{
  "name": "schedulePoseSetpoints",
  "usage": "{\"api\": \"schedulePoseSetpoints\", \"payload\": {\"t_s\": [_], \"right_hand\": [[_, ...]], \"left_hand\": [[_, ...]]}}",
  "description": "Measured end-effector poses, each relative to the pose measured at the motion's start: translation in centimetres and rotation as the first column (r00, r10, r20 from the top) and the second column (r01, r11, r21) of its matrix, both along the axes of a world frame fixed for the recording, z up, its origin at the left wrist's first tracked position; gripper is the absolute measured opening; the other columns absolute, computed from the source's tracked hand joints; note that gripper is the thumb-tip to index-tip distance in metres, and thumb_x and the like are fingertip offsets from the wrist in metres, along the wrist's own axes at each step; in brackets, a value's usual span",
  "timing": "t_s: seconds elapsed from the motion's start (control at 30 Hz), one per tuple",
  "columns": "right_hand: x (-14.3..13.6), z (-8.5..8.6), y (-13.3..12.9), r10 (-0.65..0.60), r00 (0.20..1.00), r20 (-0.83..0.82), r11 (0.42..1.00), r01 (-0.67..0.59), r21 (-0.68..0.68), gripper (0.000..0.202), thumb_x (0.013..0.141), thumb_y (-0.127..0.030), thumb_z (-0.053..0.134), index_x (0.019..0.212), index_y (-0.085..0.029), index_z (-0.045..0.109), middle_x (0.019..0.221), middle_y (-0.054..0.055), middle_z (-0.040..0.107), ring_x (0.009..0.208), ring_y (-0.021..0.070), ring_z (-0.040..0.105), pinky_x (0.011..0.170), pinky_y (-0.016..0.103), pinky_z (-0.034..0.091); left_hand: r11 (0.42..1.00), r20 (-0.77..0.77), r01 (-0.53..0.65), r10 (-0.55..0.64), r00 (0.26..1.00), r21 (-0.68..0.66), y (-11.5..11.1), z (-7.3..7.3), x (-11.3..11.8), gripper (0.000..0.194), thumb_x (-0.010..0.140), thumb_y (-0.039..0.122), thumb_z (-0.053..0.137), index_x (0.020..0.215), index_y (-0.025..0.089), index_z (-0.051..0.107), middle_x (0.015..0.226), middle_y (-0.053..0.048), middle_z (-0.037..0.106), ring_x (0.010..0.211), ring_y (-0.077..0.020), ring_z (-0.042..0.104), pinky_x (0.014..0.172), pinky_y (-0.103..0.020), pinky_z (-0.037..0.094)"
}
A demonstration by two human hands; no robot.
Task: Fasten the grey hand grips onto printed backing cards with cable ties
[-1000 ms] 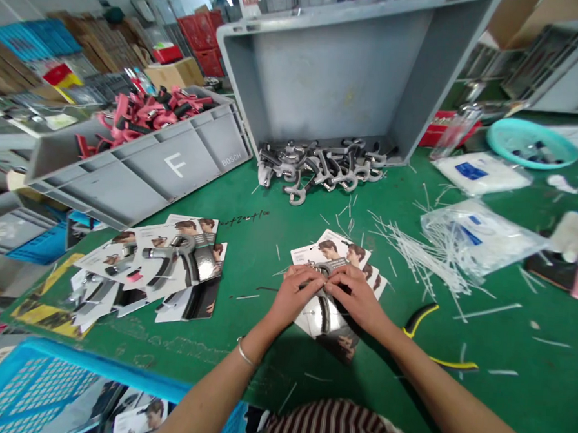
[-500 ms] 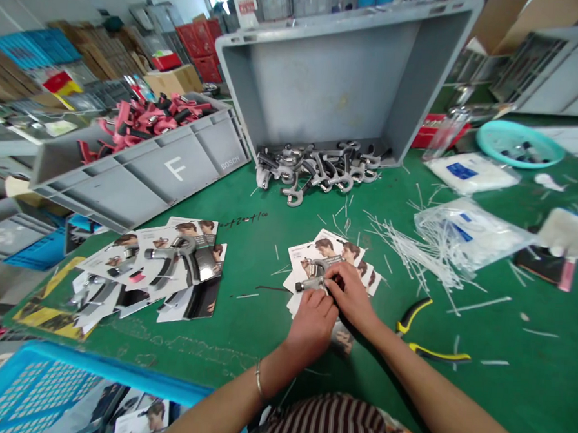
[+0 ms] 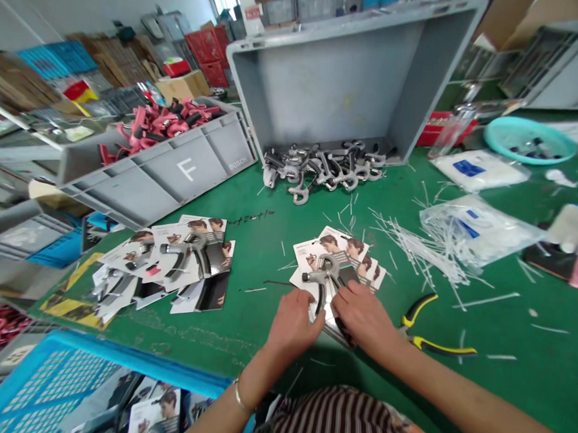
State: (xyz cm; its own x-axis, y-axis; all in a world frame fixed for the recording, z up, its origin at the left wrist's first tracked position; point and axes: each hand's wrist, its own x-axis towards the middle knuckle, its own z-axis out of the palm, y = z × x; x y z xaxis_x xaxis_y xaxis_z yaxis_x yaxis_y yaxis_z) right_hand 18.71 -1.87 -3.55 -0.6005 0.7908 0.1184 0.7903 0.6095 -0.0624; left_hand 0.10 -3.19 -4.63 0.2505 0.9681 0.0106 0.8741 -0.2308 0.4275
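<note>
A grey-and-black hand tool [image 3: 329, 265] with a C-shaped head and two legs lies on a printed card [image 3: 311, 253] atop a fanned stack of cards. My left hand [image 3: 294, 323] is closed at the card's lower left, its thumb beside the tool's left leg. On the other side, my right hand [image 3: 364, 314] is closed over the lower right of the card and the tool's right leg. Both sets of fingers partly hide the lower ends. Yellow-and-black pliers [image 3: 420, 341] lie spread on the table, right of my right hand.
Carded tools [image 3: 204, 257] are piled at left. A tipped grey crate [image 3: 335, 83] holds several loose grey tools [image 3: 320, 166]. White cable ties [image 3: 415, 252] lie scattered at right near plastic bags [image 3: 482, 223]. A crate of red tools [image 3: 160, 177] and a blue basket [image 3: 33, 384] stand left.
Both hands have drawn down and apart from the tool's head, uncovering its C-shape and legs. My right hand has moved from the head to the lower right leg. The view has shifted slightly.
</note>
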Motion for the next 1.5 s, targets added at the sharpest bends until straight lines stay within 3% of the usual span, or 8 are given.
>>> {"api": "schedulePoseSetpoints", "payload": {"t_s": [0.27,0.53,0.77,1.07,1.17,1.37,1.43,1.5], "right_hand": [[-1.4,0.7,0.3,-0.017,0.999,0.047,1.000,0.016,0.020,0.012,0.093,-0.014,0.053,0.089,-0.015,0.064,0.088,0.011,0.064,0.087,0.0282,0.051,0.078,0.041,0.037],[-2.3,0.7,1.2,0.009,0.995,0.097,1.000,-0.009,-0.001,0.020,0.092,-0.010,0.048,0.086,-0.014,0.067,0.083,0.015,0.066,0.085,0.0308,0.053,0.076,0.043,0.038],[-2.3,1.1,2.3,-0.051,0.997,0.051,0.997,0.048,0.067,0.014,0.091,-0.012,0.050,0.087,-0.014,0.063,0.088,0.015,0.063,0.087,0.0315,0.049,0.076,0.043,0.036],[0.4,1.3,3.5,0.041,0.981,-0.188,0.960,-0.091,-0.264,0.011,0.085,-0.011,0.053,0.080,-0.020,0.056,0.077,0.005,0.063,0.079,0.0223,0.048,0.072,0.034,0.034],[1.0,1.7,3.9,0.012,0.971,-0.238,0.957,-0.080,-0.280,0.012,0.083,-0.012,0.055,0.075,-0.020,0.057,0.071,0.004,0.060,0.078,0.0226,0.048,0.073,0.034,0.034],[1.9,1.3,4.6,-0.067,0.909,-0.412,0.872,-0.148,-0.467,0.011,0.084,-0.016,0.055,0.084,-0.022,0.064,0.077,0.002,0.059,0.080,0.0205,0.053,0.072,0.030,0.040],[1.9,2.0,3.8,-0.039,0.922,-0.385,0.885,-0.147,-0.442,0.012,0.083,-0.016,0.056,0.077,-0.021,0.065,0.073,0.003,0.058,0.080,0.0215,0.053,0.074,0.032,0.040],[2.2,3.4,3.1,-0.002,0.902,-0.432,0.819,-0.246,-0.518,0.012,0.086,-0.019,0.057,0.078,-0.021,0.066,0.072,0.003,0.060,0.080,0.0212,0.055,0.075,0.033,0.041]], "left_hand": [[0.996,0.060,0.031,-0.026,0.998,-0.079,-0.2,1.0,-1.1,0.017,0.092,0.032,0.054,0.101,0.019,0.059,0.093,-0.007,0.058,0.083,-0.0205,0.058,0.079,-0.035,0.048],[0.993,0.217,0.086,-0.066,0.974,-0.081,1.1,0.2,-0.9,0.017,0.093,0.014,0.043,0.092,0.017,0.060,0.090,-0.006,0.060,0.088,-0.0199,0.058,0.083,-0.034,0.048],[0.992,0.208,0.088,-0.106,0.972,0.093,2.5,0.5,-0.7,0.020,0.093,0.011,0.043,0.094,0.018,0.062,0.092,-0.006,0.062,0.090,-0.0192,0.058,0.085,-0.033,0.048],[0.988,0.209,0.128,-0.143,0.967,0.082,3.4,-1.0,0.3,0.017,0.087,0.008,0.046,0.088,0.019,0.058,0.090,-0.004,0.060,0.088,-0.0187,0.058,0.081,-0.031,0.047],[0.990,0.162,0.116,-0.128,0.979,0.079,3.2,-1.0,0.7,0.019,0.085,0.005,0.044,0.086,0.019,0.058,0.089,-0.006,0.060,0.088,-0.0202,0.057,0.082,-0.033,0.047],[0.990,0.154,0.117,-0.128,0.980,0.076,3.0,-1.2,1.2,0.019,0.083,0.004,0.045,0.085,0.019,0.057,0.088,-0.006,0.059,0.088,-0.0205,0.057,0.080,-0.033,0.047],[0.989,0.177,0.125,-0.136,0.975,0.075,3.0,-1.3,1.2,0.018,0.084,0.005,0.046,0.085,0.019,0.057,0.087,-0.005,0.059,0.087,-0.0199,0.057,0.080,-0.033,0.047],[0.991,0.207,0.114,-0.127,0.970,0.072,2.9,-1.3,1.1,0.017,0.085,0.006,0.046,0.085,0.019,0.057,0.088,-0.005,0.059,0.087,-0.0192,0.057,0.080,-0.032,0.047]]}}
